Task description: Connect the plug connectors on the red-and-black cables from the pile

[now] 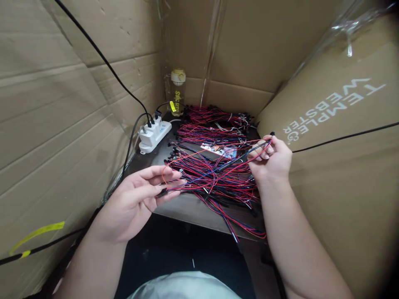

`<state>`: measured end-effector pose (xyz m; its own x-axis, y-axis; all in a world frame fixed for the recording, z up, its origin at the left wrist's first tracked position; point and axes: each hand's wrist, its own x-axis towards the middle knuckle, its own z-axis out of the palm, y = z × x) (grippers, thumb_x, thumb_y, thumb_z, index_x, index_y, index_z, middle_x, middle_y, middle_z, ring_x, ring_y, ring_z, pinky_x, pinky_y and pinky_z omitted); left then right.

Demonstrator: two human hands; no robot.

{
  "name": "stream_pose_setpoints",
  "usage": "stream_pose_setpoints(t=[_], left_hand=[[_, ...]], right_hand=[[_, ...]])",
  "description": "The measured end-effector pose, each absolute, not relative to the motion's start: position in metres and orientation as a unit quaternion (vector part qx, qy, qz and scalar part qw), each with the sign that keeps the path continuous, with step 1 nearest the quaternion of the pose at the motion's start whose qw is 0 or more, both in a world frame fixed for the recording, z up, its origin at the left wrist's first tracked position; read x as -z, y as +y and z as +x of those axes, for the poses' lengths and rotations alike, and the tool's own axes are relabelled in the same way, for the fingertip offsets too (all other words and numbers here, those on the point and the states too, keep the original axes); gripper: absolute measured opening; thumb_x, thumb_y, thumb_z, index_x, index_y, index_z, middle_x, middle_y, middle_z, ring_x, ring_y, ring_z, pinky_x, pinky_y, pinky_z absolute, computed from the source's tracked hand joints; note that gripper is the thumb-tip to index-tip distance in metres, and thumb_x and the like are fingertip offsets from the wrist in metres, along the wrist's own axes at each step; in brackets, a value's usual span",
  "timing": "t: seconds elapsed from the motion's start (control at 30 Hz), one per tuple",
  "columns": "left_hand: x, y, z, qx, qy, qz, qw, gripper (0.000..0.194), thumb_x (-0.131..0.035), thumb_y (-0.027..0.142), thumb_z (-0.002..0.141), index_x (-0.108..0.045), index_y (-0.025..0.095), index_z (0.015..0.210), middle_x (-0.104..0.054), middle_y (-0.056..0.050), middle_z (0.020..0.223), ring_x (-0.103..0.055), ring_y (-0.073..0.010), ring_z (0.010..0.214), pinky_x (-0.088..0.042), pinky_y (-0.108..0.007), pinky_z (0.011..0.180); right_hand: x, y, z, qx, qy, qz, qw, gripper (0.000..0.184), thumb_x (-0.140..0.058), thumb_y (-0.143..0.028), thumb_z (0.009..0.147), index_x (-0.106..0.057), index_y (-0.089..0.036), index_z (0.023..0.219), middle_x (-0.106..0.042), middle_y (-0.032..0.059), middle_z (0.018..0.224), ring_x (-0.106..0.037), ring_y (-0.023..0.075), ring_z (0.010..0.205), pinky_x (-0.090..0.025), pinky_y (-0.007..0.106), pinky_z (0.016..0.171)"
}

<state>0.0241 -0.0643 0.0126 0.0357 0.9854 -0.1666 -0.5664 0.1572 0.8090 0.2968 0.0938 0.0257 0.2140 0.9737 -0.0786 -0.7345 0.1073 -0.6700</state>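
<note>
A wire harness (215,170) of red, blue, black and orange wires stretches between my hands, above the heaped wires. On the left side my left hand (140,193) pinches one end near a small black connector (162,192), thumb against the fingers. My right hand (272,160) is closed around the other end, where a black connector (272,133) pokes out past the fingertips. Beneath them lies a pile of similar wire harnesses (187,168) with black ends. A second bundle of harnesses (212,116) rests farther back on the table (177,207).
A white power strip (156,135) with black plugs stands at the left. Behind it is a clear bottle (177,93) with a yellow lid. A printed card (220,150) lies among the wires. Cardboard walls (243,45) enclose the table, and a black cable (102,54) hangs at the left.
</note>
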Motion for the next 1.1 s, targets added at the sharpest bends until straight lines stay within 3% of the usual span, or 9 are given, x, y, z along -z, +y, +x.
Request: stream_pose_setpoints(t=[0.2, 0.43, 0.67, 0.9, 1.1], left_hand=[[-0.013, -0.069, 0.023, -0.586, 0.372, 0.294, 0.657, 0.03, -0.073, 0.007, 0.086, -0.08, 0.02, 0.112, -0.079, -0.008, 0.12, -0.076, -0.0234, 0.113, -0.067, -0.027, 0.09], [-0.015, -0.072, 0.025, -0.594, 0.395, 0.33, 0.618, 0.034, -0.068, 0.011, 0.092, -0.075, 0.025, 0.122, -0.066, -0.008, 0.146, -0.071, -0.0274, 0.124, -0.064, -0.031, 0.099], [-0.019, -0.088, 0.034, -0.598, 0.398, 0.451, 0.53, 0.035, -0.061, 0.015, 0.098, -0.072, 0.033, 0.127, -0.062, -0.004, 0.15, -0.071, -0.0254, 0.123, -0.064, -0.029, 0.1], [-0.025, -0.102, 0.045, -0.65, 0.396, 0.494, 0.419, 0.039, -0.057, 0.01, 0.1, -0.071, 0.034, 0.127, -0.061, -0.004, 0.149, -0.073, -0.0276, 0.12, -0.065, -0.039, 0.102], [-0.024, -0.108, 0.045, -0.661, 0.385, 0.523, 0.377, 0.042, -0.055, 0.005, 0.1, -0.069, 0.032, 0.129, -0.053, -0.003, 0.158, -0.074, -0.0245, 0.12, -0.065, -0.034, 0.102]], right_hand=[[-0.026, 0.094, 0.296, -0.585, -0.193, -0.309, 0.725, 0.039, -0.037, -0.016, 0.105, -0.05, -0.016, 0.068, -0.032, -0.0114, 0.043, -0.026, 0.0013, 0.029, -0.019, 0.016, 0.034], [-0.03, 0.091, 0.296, -0.594, -0.182, -0.301, 0.724, 0.039, -0.037, -0.015, 0.103, -0.051, -0.016, 0.067, -0.031, -0.0112, 0.042, -0.026, 0.0014, 0.029, -0.018, 0.016, 0.033], [-0.027, 0.092, 0.302, -0.595, -0.203, -0.283, 0.724, 0.037, -0.037, -0.016, 0.103, -0.053, -0.017, 0.069, -0.028, -0.0113, 0.044, -0.025, 0.0026, 0.03, -0.017, 0.017, 0.034], [-0.022, 0.097, 0.308, -0.6, -0.235, -0.262, 0.718, 0.031, -0.046, -0.019, 0.102, -0.055, -0.017, 0.073, -0.03, -0.0111, 0.046, -0.023, 0.0032, 0.032, -0.016, 0.018, 0.035], [-0.016, 0.1, 0.31, -0.597, -0.28, -0.255, 0.707, 0.025, -0.051, -0.018, 0.098, -0.056, -0.018, 0.073, -0.027, -0.0112, 0.047, -0.018, 0.0043, 0.034, -0.015, 0.02, 0.036]])
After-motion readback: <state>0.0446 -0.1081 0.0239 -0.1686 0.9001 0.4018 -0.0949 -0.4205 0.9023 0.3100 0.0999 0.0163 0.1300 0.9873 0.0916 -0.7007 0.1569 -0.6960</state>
